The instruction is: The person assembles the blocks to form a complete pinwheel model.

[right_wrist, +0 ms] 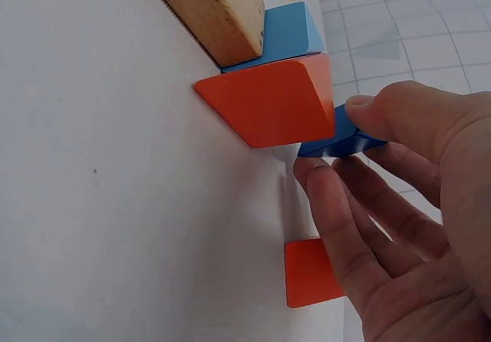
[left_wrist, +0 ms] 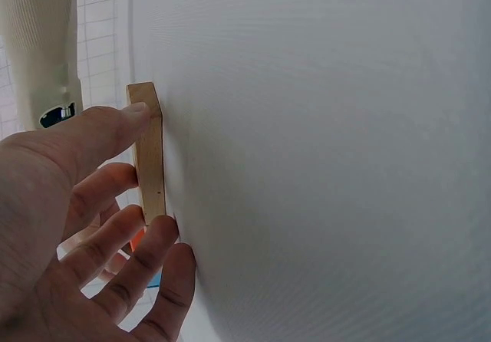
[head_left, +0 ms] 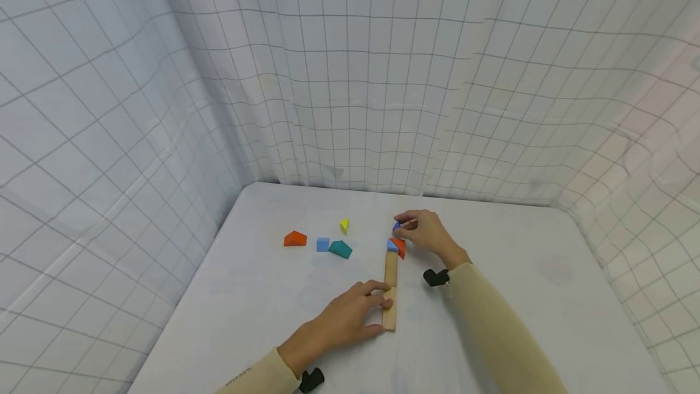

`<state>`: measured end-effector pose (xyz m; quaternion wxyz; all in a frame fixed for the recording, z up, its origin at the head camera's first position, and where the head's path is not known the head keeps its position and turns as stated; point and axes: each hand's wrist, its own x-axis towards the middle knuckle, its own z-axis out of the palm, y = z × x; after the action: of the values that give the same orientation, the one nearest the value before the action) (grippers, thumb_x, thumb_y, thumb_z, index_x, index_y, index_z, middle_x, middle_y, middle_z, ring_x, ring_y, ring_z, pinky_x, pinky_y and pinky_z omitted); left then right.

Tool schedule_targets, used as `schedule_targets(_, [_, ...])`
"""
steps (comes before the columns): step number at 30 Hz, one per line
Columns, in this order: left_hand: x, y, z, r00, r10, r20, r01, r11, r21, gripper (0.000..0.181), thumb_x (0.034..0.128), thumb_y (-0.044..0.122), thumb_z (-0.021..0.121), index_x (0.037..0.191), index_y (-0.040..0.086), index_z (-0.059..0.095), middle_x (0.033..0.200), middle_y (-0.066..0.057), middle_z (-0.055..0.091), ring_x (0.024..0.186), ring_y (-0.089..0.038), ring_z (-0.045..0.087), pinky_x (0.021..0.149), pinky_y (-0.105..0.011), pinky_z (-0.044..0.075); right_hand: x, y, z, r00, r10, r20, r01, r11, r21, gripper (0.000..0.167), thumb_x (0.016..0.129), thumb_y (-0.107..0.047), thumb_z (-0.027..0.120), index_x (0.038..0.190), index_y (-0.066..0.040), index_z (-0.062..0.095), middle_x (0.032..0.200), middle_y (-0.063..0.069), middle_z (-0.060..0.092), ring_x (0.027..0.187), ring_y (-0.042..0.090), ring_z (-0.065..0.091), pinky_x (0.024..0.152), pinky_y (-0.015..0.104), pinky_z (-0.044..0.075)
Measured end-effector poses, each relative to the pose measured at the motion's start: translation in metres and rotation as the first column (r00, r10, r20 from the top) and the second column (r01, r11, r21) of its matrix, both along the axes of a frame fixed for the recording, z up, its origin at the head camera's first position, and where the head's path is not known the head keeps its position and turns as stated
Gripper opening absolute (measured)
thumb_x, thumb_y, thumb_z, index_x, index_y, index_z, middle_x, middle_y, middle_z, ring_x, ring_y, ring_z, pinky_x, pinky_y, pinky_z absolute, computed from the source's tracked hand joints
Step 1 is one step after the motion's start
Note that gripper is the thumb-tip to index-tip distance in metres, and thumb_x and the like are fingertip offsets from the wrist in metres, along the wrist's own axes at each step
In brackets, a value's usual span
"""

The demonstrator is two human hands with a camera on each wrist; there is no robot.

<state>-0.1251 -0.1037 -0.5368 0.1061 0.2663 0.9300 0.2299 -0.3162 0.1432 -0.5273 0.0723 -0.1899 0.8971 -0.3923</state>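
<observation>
We see a deep blue block (head_left: 397,227), tan wooden bars (head_left: 391,268), orange-red blocks (head_left: 295,239), light blue blocks (head_left: 322,245), a teal block (head_left: 341,249) and a bright yellow block (head_left: 344,225). We make out a plain white counter (head_left: 246,297) and whitish curtains (head_left: 350,78) patterned with a grid of thin grey lines. The sleeves (head_left: 492,315) look beige to us, the wrist pieces (head_left: 434,278) black.

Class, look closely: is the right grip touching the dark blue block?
Touching. The right wrist view shows it: the right grip pinches the dark blue block, with the thumb lying over its edge.
</observation>
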Motion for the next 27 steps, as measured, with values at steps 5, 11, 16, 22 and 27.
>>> schedule_targets(5, [0.0011,0.0004,0.0013,1.0,-0.001,0.003,0.001,1.0,-0.002,0.052,0.1032,0.036,0.093,0.153,0.027,0.078,0.174,0.007,0.059,0.153,-0.022,0.064,0.125,-0.043,0.06,-0.0017,-0.0013,0.0007,1.0,0.022,0.004,-0.022,1.0,0.007,0.038,0.107,-0.021,0.085,0.142,-0.008,0.082,0.13,0.015,0.088,0.122,0.035,0.085,0.102,0.053,0.071])
schedule_targets(11, [0.0019,0.0004,0.0033,1.0,-0.005,0.006,0.005,1.0,-0.001,0.052,0.1035,0.036,0.093,0.153,0.027,0.078,0.174,0.007,0.059,0.153,-0.022,0.064,0.125,-0.043,0.06,-0.0045,-0.0016,-0.0015,0.998,0.057,0.019,-0.058,0.997,0.045,0.037,0.109,-0.023,0.083,0.143,-0.009,0.083,0.131,0.015,0.086,0.12,0.033,0.085,0.098,0.049,0.071])
schedule_targets(16, [0.0029,0.0001,0.0049,1.0,-0.006,-0.002,0.006,1.0,0.003,0.052,0.103,0.035,0.093,0.152,0.027,0.079,0.173,0.007,0.059,0.152,-0.022,0.064,0.124,-0.042,0.061,-0.0052,-0.0011,-0.0022,0.998,0.064,0.022,-0.065,0.997,0.047,0.033,0.113,-0.022,0.076,0.143,-0.011,0.083,0.139,0.016,0.083,0.121,0.033,0.083,0.097,0.047,0.07])
schedule_targets(22, [0.0031,0.0004,0.0066,1.0,-0.002,0.003,0.002,1.0,0.002,0.052,0.1029,0.035,0.093,0.152,0.028,0.079,0.173,0.007,0.059,0.153,-0.022,0.064,0.125,-0.043,0.06,-0.005,-0.001,-0.0029,0.998,0.063,0.012,-0.063,0.997,0.046,0.031,0.115,-0.019,0.073,0.143,-0.011,0.083,0.142,0.015,0.082,0.121,0.033,0.082,0.094,0.043,0.07])
schedule_targets(27, [0.0027,0.0004,0.0066,1.0,0.001,0.007,-0.001,1.0,-0.004,0.052,0.1031,0.035,0.093,0.152,0.028,0.078,0.174,0.007,0.059,0.153,-0.023,0.064,0.125,-0.044,0.06,-0.0052,-0.0015,-0.0045,0.998,0.061,0.021,-0.062,0.997,0.049,0.031,0.115,-0.02,0.072,0.144,-0.012,0.083,0.146,0.015,0.081,0.125,0.034,0.081,0.096,0.044,0.07])
